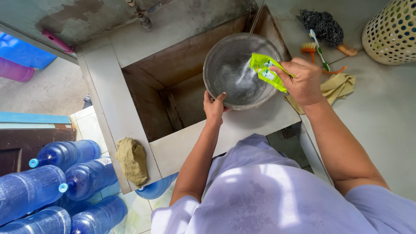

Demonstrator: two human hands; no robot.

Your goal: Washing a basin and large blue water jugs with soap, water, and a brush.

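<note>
Head view shows us both our hands at a deep concrete sink (143, 108) with stained, rough inner walls. Our left hand (214, 107) grips the near rim of a round metal bowl (236, 71), thumb over the edge and fingers closed beneath it; the bowl is dull grey, smooth and wet, tilted so that its open mouth faces up toward us, resting at the sink's near right corner. Our right hand (302, 81) pinches a bright green plastic sachet (268, 71) between closed fingers. The sachet is thin, glossy and crumpled, and its long axis runs from our fingers up and to the left, with its far end pointing over the bowl's inside. A thin stream of water (256, 17) falls from above into the bowl and splashes white where it lands.

On the pale grey counter (381, 112) to the right lie a folded yellowish cloth (338, 86), just beside our right wrist, a toothbrush with an orange and white handle (318, 47), and a dark wiry scourer (323, 25). A cream plastic basket (392, 32) with round holes stands at the far right corner. A lumpy olive rag (132, 160) hangs over the sink's near left edge. Below on the tiled floor, several big blue translucent water bottles (65, 173) lie on their sides, caps pointing left.
</note>
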